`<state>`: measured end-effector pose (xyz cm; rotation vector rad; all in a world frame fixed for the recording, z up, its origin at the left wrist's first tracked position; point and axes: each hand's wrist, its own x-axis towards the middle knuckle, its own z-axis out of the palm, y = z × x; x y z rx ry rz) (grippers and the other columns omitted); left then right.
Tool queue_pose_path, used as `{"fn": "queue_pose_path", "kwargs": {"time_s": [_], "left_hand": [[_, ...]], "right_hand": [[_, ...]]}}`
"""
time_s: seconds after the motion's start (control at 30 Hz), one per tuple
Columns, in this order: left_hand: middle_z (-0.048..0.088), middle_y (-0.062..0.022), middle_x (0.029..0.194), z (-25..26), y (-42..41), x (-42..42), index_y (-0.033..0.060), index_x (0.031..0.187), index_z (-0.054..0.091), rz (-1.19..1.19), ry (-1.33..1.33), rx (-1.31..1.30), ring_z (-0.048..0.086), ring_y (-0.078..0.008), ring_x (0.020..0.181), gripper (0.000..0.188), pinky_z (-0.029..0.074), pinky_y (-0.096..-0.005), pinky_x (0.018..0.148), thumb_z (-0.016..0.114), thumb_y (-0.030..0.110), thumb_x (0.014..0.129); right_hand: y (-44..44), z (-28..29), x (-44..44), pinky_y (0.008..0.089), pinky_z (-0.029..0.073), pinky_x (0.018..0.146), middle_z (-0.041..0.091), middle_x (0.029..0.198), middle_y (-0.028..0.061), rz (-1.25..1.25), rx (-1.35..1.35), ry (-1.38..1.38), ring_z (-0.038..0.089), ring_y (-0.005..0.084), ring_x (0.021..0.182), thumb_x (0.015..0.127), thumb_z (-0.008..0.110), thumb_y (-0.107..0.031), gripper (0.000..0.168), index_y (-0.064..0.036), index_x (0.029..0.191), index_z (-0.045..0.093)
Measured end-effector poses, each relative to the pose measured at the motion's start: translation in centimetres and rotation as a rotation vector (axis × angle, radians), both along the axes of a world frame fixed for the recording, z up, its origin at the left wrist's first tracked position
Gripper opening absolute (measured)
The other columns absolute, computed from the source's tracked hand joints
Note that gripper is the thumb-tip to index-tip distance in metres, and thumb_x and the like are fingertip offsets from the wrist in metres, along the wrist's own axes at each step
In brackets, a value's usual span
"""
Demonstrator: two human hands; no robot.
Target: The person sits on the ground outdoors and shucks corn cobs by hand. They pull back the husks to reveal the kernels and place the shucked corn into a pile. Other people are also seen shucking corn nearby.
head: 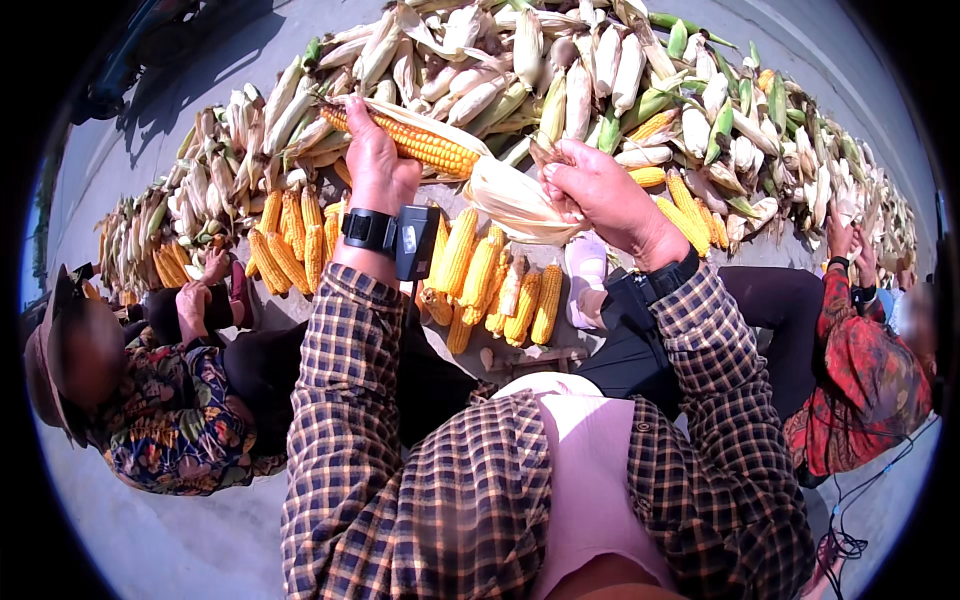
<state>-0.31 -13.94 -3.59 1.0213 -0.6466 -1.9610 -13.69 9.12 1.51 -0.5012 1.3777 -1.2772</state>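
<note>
My left hand [379, 154] grips a yellow ear of corn [431, 146] near its tip end, the kernels bare along most of its length. At the ear's other end, pale dry husk [517, 199] is peeled back, and my right hand [596, 191] is closed on those husk leaves. The husk still joins the ear at its base. Below my hands, between my legs, lies a heap of husked yellow corn ears [480, 274] on the ground. Behind them rises a long pile of corn in husks [480, 90].
To the left sits a person in a hat and floral shirt [180, 405], with husked ears [285, 240] nearby. On the right, another person in a red patterned top [862, 375] handles corn. Black cables [844, 525] trail at lower right. A dark vehicle part [127, 67] stands upper left.
</note>
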Motion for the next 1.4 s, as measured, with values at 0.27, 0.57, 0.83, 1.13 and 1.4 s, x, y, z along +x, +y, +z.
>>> {"fn": "queue_pose_path", "kwargs": {"time_s": [0.27, 0.57, 0.83, 1.13, 1.4], "left_hand": [[0.066, -0.0038, 0.104, 2.1, 3.8, -2.0, 0.0081, 0.119, 0.057, -0.126, 0.048, -0.121, 0.063, -0.0181, 0.097, 0.044, 0.054, -0.0382, 0.088, 0.062, 0.046, 0.099], [0.059, -0.0038, 0.116, 2.2, 12.0, -3.6, 0.0050, 0.132, 0.045, -0.462, -0.039, -0.306, 0.058, -0.0114, 0.101, 0.045, 0.050, -0.0292, 0.089, 0.063, 0.032, 0.101], [0.060, -0.0058, 0.110, 0.7, 12.2, -3.7, 0.0044, 0.121, 0.041, -0.491, -0.053, -0.410, 0.059, -0.0098, 0.094, 0.034, 0.052, -0.0256, 0.081, 0.063, 0.022, 0.101], [0.058, -0.0042, 0.122, 0.9, 11.9, -3.4, 0.0089, 0.136, 0.039, -0.562, -0.199, -0.460, 0.060, -0.0113, 0.105, 0.038, 0.052, -0.0282, 0.090, 0.057, 0.016, 0.104], [0.062, -0.0057, 0.107, 1.0, 12.1, -3.5, 0.0036, 0.119, 0.042, -0.506, -0.146, -0.437, 0.059, -0.0093, 0.091, 0.036, 0.052, -0.0261, 0.078, 0.066, 0.023, 0.099]], "right_hand": [[-1.5, -0.3, -3.2, 0.0213, 0.041, 0.050, 0.055, 0.081, -0.0029, -0.536, -0.274, -0.105, 0.045, 0.0032, 0.055, 0.096, 0.069, -0.025, 0.023, -0.008, 0.105, 0.054], [-4.4, 1.4, -1.2, 0.0188, 0.048, 0.065, 0.066, 0.096, -0.0029, -0.383, -0.309, 0.149, 0.057, 0.0016, 0.078, 0.093, 0.074, -0.018, 0.028, -0.005, 0.115, 0.062], [-5.4, -0.1, -0.5, 0.0229, 0.053, 0.082, 0.069, 0.101, 0.0020, -0.372, -0.361, 0.343, 0.063, 0.0072, 0.092, 0.094, 0.071, -0.009, 0.018, -0.001, 0.109, 0.066], [-5.5, -1.2, -1.0, 0.0216, 0.052, 0.075, 0.070, 0.094, 0.0012, -0.411, -0.338, 0.379, 0.062, 0.0049, 0.084, 0.097, 0.067, -0.010, 0.014, 0.000, 0.107, 0.068], [-5.6, -1.0, -1.2, 0.0221, 0.052, 0.075, 0.069, 0.096, 0.0018, -0.400, -0.237, 0.369, 0.062, 0.0056, 0.084, 0.099, 0.065, -0.013, 0.017, 0.000, 0.109, 0.067]]}}
